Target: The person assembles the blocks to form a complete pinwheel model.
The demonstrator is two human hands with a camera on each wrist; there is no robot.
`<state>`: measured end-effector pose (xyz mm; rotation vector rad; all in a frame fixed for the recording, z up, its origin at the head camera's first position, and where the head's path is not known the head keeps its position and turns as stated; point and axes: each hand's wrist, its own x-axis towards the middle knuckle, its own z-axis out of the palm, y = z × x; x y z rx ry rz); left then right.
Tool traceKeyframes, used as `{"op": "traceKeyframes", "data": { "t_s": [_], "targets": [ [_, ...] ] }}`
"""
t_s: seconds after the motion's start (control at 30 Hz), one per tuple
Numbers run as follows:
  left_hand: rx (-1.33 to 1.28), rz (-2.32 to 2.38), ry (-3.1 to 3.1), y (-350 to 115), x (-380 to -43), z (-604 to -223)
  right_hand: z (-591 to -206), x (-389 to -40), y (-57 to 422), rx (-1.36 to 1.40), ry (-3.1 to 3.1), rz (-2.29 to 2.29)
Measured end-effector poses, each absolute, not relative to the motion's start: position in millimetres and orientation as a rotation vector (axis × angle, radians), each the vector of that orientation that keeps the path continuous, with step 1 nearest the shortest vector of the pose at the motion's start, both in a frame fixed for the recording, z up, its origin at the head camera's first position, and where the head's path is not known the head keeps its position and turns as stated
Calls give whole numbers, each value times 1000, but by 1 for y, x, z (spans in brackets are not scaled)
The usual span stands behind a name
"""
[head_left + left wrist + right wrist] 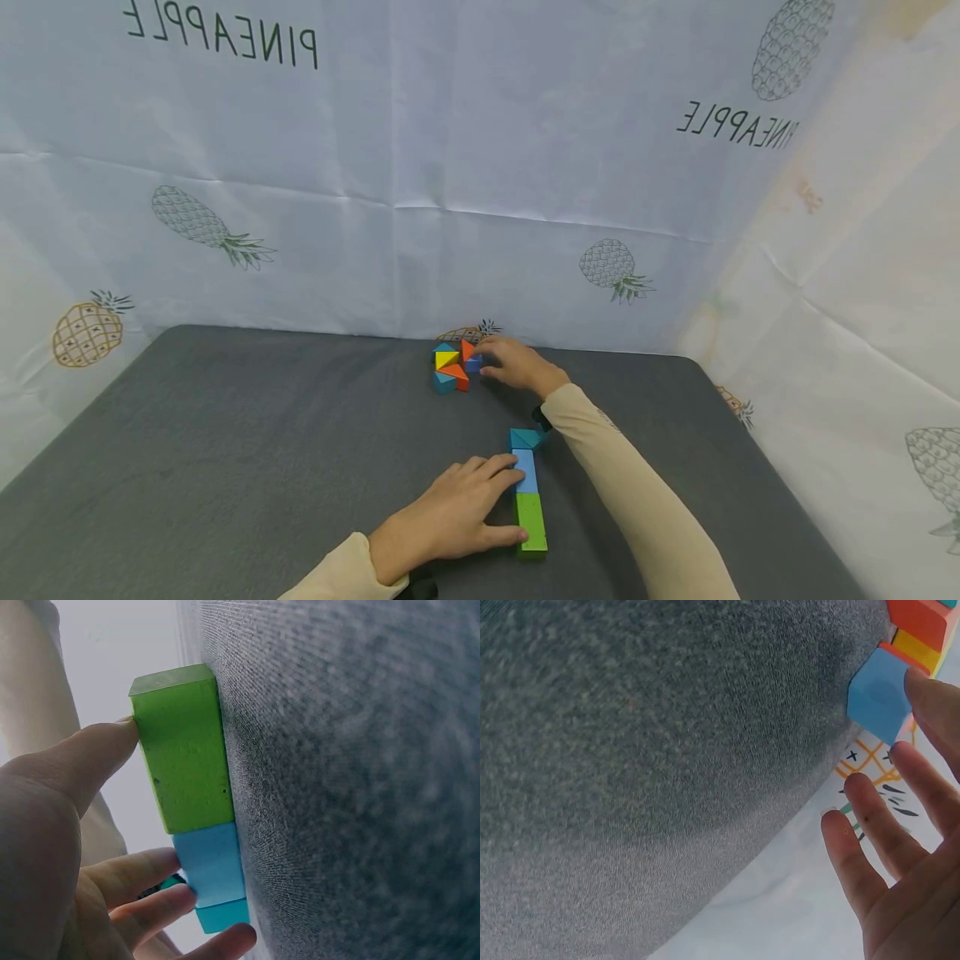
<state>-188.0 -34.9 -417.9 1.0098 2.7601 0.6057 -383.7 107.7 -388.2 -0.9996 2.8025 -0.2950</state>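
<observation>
On the grey table a green rectangular block (532,527), a light blue block (528,475) and teal triangular blocks (524,438) lie end to end in a row. My left hand (453,512) rests along the row's left side, its thumb at the green block and its fingertips at the light blue one. Farther back, my right hand (516,365) reaches to a small cluster, thumb and index fingertip right at a blue block (877,694), the other fingers spread. Around that block sit orange-red triangles (457,375), a yellow block (446,360) and teal blocks (444,383).
A white cloth (480,167) printed with pineapples and lettering hangs behind the table (262,458) and along its sides. The cluster lies near the table's back edge. My right forearm (630,492) extends past the right side of the row.
</observation>
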Motion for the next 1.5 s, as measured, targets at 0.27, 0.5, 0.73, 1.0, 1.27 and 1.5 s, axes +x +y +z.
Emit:
{"op": "traceKeyframes", "data": {
  "t_s": [0.27,0.5,0.73,1.0,1.27,1.5],
  "targets": [
    [1026,591,2777,-34,-188,-419,-390,-384,105,-955,2817,-327],
    [1028,597,2780,-34,-188,-418,-388,-383,104,-975,2809,-331],
    [1026,596,2782,-34,-188,-419,-386,-380,103,-979,2797,-333],
    [1029,598,2780,-34,-189,-420,-385,-378,103,-907,2812,-301],
    [1029,597,2783,-34,-189,-419,-382,-377,107,-906,2790,-306],
    [1023,597,2783,-34,-189,-419,-378,-375,116,-836,2781,-331]
  ]
}}
